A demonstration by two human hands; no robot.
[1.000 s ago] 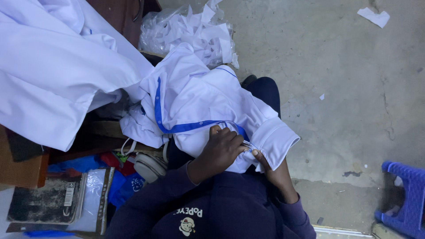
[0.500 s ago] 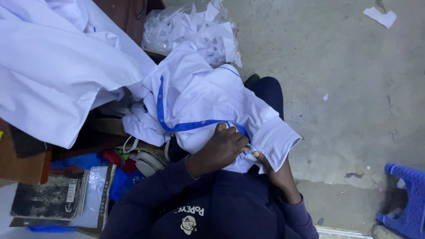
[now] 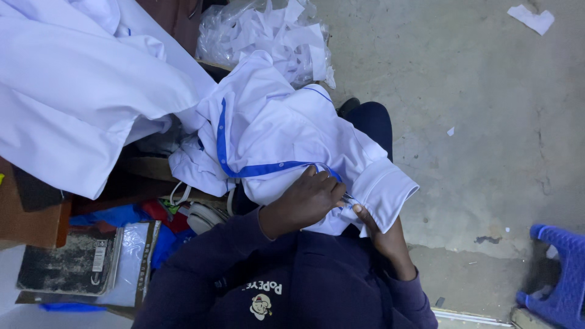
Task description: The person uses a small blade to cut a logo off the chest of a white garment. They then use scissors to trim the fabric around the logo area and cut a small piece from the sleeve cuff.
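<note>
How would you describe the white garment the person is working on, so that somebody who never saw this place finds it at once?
Start at the large heap of white cloth at upper left, then go down and right to the person's lap. The white shirt lies there under the left hand, with the right hand at its cuff. Unlike the plain cloth nearby, it has blue trim.

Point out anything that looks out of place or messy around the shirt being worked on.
White fabric scraps are heaped loosely beyond the white shirt, and one stray white scrap lies alone on the concrete floor. Nothing looks damaged.
</note>
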